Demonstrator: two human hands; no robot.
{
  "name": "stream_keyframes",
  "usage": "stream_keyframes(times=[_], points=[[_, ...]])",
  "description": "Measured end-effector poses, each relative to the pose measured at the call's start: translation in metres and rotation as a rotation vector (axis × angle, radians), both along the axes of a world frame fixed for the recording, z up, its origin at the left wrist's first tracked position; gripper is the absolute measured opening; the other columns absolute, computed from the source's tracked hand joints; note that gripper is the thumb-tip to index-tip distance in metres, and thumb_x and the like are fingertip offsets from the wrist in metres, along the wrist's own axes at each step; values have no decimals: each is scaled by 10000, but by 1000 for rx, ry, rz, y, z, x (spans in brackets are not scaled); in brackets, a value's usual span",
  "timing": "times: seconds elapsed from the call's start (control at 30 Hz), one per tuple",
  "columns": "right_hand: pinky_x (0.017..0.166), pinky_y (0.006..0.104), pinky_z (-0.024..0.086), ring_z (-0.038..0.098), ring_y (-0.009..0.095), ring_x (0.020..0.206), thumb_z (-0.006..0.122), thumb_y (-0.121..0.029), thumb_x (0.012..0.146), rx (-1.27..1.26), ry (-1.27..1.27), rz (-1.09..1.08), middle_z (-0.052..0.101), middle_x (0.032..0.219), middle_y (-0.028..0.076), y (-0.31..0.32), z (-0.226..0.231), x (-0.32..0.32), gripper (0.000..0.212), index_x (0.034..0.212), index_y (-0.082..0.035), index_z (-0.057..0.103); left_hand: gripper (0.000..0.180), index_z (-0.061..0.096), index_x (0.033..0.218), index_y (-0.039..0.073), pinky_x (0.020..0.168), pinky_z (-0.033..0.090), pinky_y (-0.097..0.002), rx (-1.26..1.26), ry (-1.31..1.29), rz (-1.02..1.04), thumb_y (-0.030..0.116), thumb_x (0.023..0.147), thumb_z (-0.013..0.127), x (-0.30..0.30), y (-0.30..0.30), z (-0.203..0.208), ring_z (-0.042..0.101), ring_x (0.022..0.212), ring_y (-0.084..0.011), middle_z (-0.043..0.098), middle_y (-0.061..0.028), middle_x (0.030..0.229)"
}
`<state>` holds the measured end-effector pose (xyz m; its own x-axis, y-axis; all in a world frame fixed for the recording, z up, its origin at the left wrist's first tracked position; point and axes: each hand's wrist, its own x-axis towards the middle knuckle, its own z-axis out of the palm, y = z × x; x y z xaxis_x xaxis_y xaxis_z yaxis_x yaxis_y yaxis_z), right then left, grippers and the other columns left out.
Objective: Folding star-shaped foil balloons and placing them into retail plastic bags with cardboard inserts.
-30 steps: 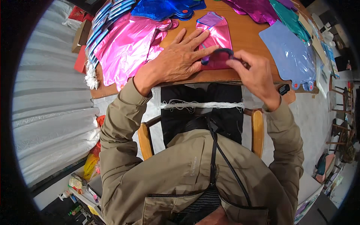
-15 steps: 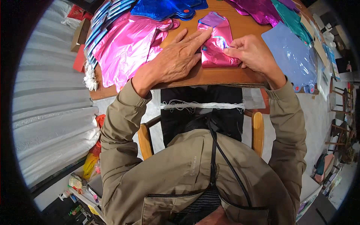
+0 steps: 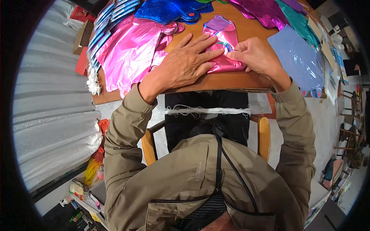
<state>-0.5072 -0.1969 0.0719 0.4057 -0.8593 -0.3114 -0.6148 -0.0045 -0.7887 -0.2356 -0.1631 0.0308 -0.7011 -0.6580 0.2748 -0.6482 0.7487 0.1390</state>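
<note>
A folded pink foil balloon (image 3: 225,64) lies on the brown table in front of me, with a lilac patch at its far end. Flat across its left side, with fingers spread, rests my left hand (image 3: 185,63). At the balloon's right edge, my right hand (image 3: 260,57) pinches the foil between thumb and bent fingers; part of the grip is hidden. To the left is a stack of flat pink foil balloons (image 3: 125,57). Beyond lie blue foil balloons (image 3: 165,10), and on the right a pale blue foil sheet (image 3: 295,54).
Magenta foil balloons (image 3: 266,13) and teal ones (image 3: 298,25) cover the far right. Blue-edged packets (image 3: 110,25) are piled far left, with white string (image 3: 93,79) at the table edge below. A hank of white thread (image 3: 208,111) stretches across my lap between the wooden chair arms (image 3: 264,138).
My left hand has shifted slightly right and spread its fingers farther over the pink foil balloon. The right hand has moved a little left, still pinching the foil.
</note>
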Motion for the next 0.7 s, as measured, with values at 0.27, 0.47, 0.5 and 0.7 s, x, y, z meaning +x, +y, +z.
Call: stream_keyframes(times=[0.27, 0.47, 0.5, 0.7], points=[[991, 370, 576, 707, 267, 1137, 729, -34, 980, -951, -50, -123, 736, 1295, 135, 70, -52, -12, 349, 1326, 7, 705, 501, 579, 1622, 219, 1272, 360, -495, -44, 16, 28, 255, 1122, 560, 0, 2, -5, 553, 1495, -299, 512, -67, 1713], [1298, 558, 388, 508, 402, 1545, 747, -186, 970, -1045, 188, 277, 541, 1649, 212, 98, -55, -7, 616, 1509, 61, 578, 498, 588, 1611, 189, 1265, 366, -487, -73, 52, 23, 228, 1114, 575, -1, 2, -6, 554, 1494, -288, 527, -62, 1698], [1300, 553, 387, 510, 401, 1542, 743, -204, 977, -1037, 194, 285, 532, 1656, 216, 96, -55, -9, 627, 1517, 62, 569, 498, 588, 1611, 189, 1265, 366, -487, -72, 49, 23, 228, 1114, 575, -2, 2, -5, 554, 1494, -288, 527, -62, 1698], [1299, 543, 394, 524, 388, 1532, 741, -236, 989, -1009, 167, 305, 537, 1651, 214, 88, -53, -14, 627, 1517, 57, 573, 500, 592, 1599, 148, 1272, 365, -482, -57, 9, 31, 198, 1102, 591, -5, 2, 0, 546, 1503, -282, 538, -66, 1686]])
